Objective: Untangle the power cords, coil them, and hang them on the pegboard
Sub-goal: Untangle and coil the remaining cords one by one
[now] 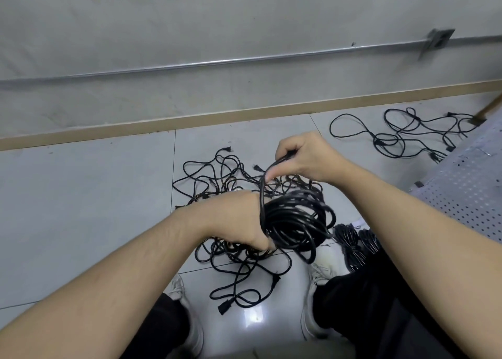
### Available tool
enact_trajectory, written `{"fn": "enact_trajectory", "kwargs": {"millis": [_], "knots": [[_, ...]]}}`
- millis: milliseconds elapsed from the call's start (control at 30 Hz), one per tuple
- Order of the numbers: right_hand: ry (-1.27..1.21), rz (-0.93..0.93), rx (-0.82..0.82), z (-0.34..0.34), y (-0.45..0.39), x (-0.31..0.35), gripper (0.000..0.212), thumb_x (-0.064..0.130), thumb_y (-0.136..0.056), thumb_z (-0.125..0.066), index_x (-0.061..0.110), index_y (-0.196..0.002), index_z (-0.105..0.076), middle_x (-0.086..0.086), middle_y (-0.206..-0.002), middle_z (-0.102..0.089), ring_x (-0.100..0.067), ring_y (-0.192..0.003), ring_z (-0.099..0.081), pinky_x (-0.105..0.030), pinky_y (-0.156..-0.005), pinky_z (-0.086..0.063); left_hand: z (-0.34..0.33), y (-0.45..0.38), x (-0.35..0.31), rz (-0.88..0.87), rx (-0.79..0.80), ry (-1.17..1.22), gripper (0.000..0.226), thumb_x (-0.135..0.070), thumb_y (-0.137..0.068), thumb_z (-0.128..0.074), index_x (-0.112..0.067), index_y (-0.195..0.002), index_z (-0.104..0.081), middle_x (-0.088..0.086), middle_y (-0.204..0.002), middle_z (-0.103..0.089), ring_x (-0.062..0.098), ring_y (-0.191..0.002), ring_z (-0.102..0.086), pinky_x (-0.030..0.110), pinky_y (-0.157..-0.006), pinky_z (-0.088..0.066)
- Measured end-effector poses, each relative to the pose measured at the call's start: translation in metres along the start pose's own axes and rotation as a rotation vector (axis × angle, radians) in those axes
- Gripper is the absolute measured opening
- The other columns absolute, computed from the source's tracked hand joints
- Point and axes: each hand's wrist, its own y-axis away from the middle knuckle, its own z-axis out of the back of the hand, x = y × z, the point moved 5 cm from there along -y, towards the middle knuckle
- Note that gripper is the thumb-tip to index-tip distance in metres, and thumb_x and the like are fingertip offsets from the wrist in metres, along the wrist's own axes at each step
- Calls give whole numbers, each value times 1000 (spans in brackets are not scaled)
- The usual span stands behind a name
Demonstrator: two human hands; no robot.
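Observation:
My left hand (239, 217) grips a thick coil of black power cord (296, 222) held above the floor. From the coil's left side one strand rises to my right hand (304, 157), which pinches the cord's free end between thumb and fingers. Below both hands a tangled pile of black cords (233, 252) spreads over the white floor tiles, with plugs showing at its edges. The white pegboard (467, 192) lies flat at the right. Two coiled cords (355, 241) rest on the floor beside the pegboard's near corner.
A second loose tangle of cords (402, 133) lies at the far right near the baseboard (190, 119). My two white shoes (323, 271) stand either side of the pile's near end. A metal conduit (217, 61) runs along the grey wall.

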Motion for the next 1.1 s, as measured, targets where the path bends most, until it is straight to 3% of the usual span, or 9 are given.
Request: {"fn": "enact_trajectory", "kwargs": {"millis": [233,333,433,533,600,700,800,967,1100], "knots": [[-103,-102,139,-6,1,-48,6,1,-88,-73,5,-84,-71,-2,-78,-72,-6,-73,-64,-27,-67,-56,37,25,3,-18,-223,259,41,-37,-76,-87,-44,-96,-53,-24,-89,-68,-4,-84,-64,17,-76,-50],[-34,-231,117,-12,8,-54,31,-10,-90,-57,13,-69,-53,4,-62,-52,-9,-59,-42,-21,-49,-36,43,35,31,180,-354,432,65,-41,-69,-92,-38,-116,-46,-11,-101,-72,3,-93,-69,35,-91,-55],[148,-329,223,-31,10,-51,28,11,-96,-51,14,-68,-53,7,-56,-46,-9,-53,-37,-19,-48,-29,41,40,38,192,-453,641,87,-39,-73,-90,-40,-142,-36,-10,-114,-73,3,-103,-70,34,-101,-52],[197,-295,305,-52,9,-44,42,54,-99,-53,28,-73,-73,16,-60,-58,1,-55,-48,-14,-59,-39,43,36,46,264,-625,738,44,-48,-82,-81,-38,-120,-60,-16,-109,-73,2,-99,-69,38,-102,-53],[184,-246,294,-58,9,-38,46,59,-98,-52,28,-71,-72,12,-62,-60,-1,-59,-49,-17,-66,-44,42,34,59,390,-700,763,36,-60,-83,-73,-33,-107,-67,-13,-101,-74,10,-94,-69,43,-98,-55],[325,-121,330,-65,12,-33,49,55,-101,-49,16,-76,-63,-8,-79,-63,-11,-69,-53,-31,-78,-48,41,33,78,533,-713,614,41,-66,-89,-63,-28,-105,-65,-12,-96,-72,14,-95,-69,39,-95,-54],[456,-25,356,-60,17,-19,36,47,-102,-54,23,-75,-52,2,-72,-57,-11,-67,-51,-28,-69,-44,44,33,86,640,-691,346,59,-81,-86,-49,-27,-108,-59,-10,-93,-69,19,-93,-66,40,-89,-55],[419,36,199,-24,25,5,26,39,-100,-60,22,-82,-66,9,-63,-59,-8,-60,-50,-28,-62,-41,37,35,99,802,-512,74,78,-84,-92,-15,-21,-107,-60,2,-94,-63,26,-88,-57,36,-75,-42],[268,148,52,-16,22,20,35,50,-97,-56,24,-73,-61,3,-62,-58,-9,-57,-48,-31,-59,-42,14,15,64,584,-402,-102,66,-56,-107,-7,-23,-113,-64,5,-96,-65,30,-91,-61,38,-80,-46]]}}
